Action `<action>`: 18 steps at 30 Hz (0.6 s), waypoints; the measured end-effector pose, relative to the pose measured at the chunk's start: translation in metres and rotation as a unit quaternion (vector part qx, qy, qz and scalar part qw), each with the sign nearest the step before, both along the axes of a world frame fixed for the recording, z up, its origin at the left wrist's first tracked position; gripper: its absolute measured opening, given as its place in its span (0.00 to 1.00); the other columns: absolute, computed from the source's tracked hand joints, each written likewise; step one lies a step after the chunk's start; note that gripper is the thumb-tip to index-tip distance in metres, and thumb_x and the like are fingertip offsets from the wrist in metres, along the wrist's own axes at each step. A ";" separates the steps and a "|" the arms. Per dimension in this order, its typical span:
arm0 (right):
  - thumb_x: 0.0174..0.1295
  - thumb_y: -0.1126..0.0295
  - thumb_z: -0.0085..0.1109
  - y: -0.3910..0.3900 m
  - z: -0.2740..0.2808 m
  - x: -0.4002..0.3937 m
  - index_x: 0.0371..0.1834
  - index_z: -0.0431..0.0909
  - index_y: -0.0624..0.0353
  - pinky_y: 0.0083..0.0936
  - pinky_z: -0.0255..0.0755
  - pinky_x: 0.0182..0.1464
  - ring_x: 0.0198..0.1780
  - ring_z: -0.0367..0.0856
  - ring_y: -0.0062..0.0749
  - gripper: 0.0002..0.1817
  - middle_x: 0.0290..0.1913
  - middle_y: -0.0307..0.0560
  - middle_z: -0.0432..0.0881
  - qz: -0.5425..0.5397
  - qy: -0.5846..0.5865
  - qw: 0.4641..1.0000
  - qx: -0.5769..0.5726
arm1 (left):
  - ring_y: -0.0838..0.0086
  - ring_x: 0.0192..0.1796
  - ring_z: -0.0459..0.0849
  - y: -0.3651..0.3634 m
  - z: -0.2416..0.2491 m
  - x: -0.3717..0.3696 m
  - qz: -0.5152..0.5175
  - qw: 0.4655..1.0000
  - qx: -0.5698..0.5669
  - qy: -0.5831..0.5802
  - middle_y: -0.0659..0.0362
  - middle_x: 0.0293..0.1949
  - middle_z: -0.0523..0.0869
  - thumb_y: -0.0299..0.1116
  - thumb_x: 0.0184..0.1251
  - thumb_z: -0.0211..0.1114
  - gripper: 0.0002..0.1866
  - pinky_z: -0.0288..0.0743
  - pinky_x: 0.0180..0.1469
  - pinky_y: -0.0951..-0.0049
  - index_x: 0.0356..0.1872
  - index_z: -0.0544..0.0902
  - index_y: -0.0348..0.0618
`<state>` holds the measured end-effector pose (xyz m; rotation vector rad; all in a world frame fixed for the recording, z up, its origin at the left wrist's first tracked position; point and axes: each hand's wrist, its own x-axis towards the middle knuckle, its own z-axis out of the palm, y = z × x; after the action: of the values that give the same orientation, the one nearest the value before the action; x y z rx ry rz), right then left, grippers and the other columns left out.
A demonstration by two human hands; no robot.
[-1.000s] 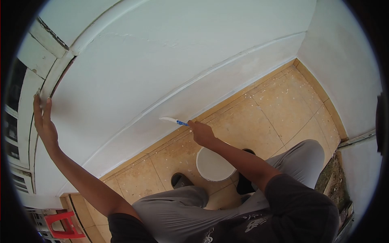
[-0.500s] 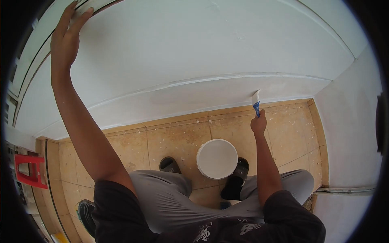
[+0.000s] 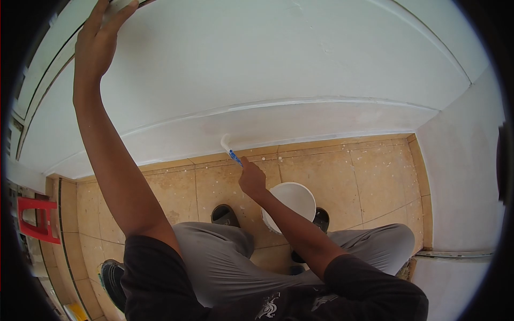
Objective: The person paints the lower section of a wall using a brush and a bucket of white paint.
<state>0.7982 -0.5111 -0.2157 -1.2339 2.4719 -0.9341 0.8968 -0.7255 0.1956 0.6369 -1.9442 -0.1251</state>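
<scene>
A: In the head view, what is held in the right hand point(image 3: 251, 179)?

B: A putty knife point(image 3: 229, 148) with a blue handle is gripped there, fingers closed round the handle. Its white-coated blade is pressed against the lower band of the white wall point(image 3: 278, 69), just above the line where the wall is met by the tiled floor point(image 3: 369, 176).

A: And the left hand point(image 3: 96, 45)?

B: It is raised high and laid flat against the wall's upper edge, fingers spread, nothing being grasped.

A: Where is the bucket placed, relative to the wall?

B: A white bucket point(image 3: 292, 203) is set on the floor a little way out from the wall, below and to the right of the knife, partly covered by the right forearm. Dark sandals are seen on either side of it, and grey trousers fill the space below.

A: Anything else near the wall?

B: A red plastic stool point(image 3: 35, 219) is seen far off to the left of the wall's end, at the picture's edge. The floor tiles along the wall are speckled with white spots.
</scene>
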 end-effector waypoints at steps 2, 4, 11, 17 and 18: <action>0.57 0.77 0.53 -0.007 0.009 0.011 0.49 0.69 0.55 0.47 0.74 0.37 0.36 0.81 0.55 0.16 0.34 0.56 0.78 0.042 0.002 0.999 -0.013 | 0.57 0.73 0.64 0.002 -0.002 0.000 0.011 1.000 0.005 0.003 0.50 0.69 0.70 0.59 0.58 0.62 0.39 0.55 0.73 0.59 0.69 0.71 0.51; 0.57 0.78 0.53 -0.016 0.014 0.017 0.49 0.69 0.55 0.47 0.74 0.37 0.36 0.80 0.55 0.16 0.33 0.55 0.77 0.075 0.004 0.996 -0.039 | 0.56 0.74 0.61 0.010 0.001 0.004 -0.001 0.999 0.034 -0.017 0.49 0.70 0.68 0.56 0.60 0.61 0.38 0.53 0.74 0.58 0.69 0.70 0.47; 0.61 0.75 0.52 0.006 0.012 -0.036 0.43 0.69 0.57 0.51 0.71 0.38 0.37 0.79 0.57 0.08 0.33 0.56 0.78 -0.028 -0.003 0.999 -0.032 | 0.52 0.74 0.60 0.017 0.001 0.006 0.025 0.999 0.011 -0.023 0.44 0.71 0.66 0.47 0.62 0.63 0.36 0.52 0.74 0.57 0.68 0.68 0.37; 0.62 0.76 0.53 0.097 0.011 -0.119 0.41 0.67 0.56 0.52 0.69 0.37 0.38 0.80 0.64 0.07 0.31 0.60 0.80 -0.236 0.005 0.970 -0.053 | 0.53 0.74 0.59 0.019 0.000 0.006 0.053 0.997 0.041 -0.031 0.45 0.71 0.64 0.48 0.62 0.63 0.37 0.52 0.74 0.58 0.69 0.67 0.38; 0.62 0.76 0.52 0.113 0.012 -0.135 0.41 0.66 0.56 0.52 0.69 0.37 0.38 0.80 0.64 0.07 0.31 0.60 0.80 -0.272 0.026 0.961 -0.038 | 0.53 0.74 0.59 0.018 0.000 0.006 0.043 0.998 0.046 -0.024 0.45 0.72 0.64 0.48 0.62 0.63 0.37 0.52 0.75 0.58 0.69 0.67 0.38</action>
<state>0.6634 -0.3976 -0.2042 -0.5953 2.9034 -1.1355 0.9031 -0.7071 0.1956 0.7898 -1.9621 -0.1472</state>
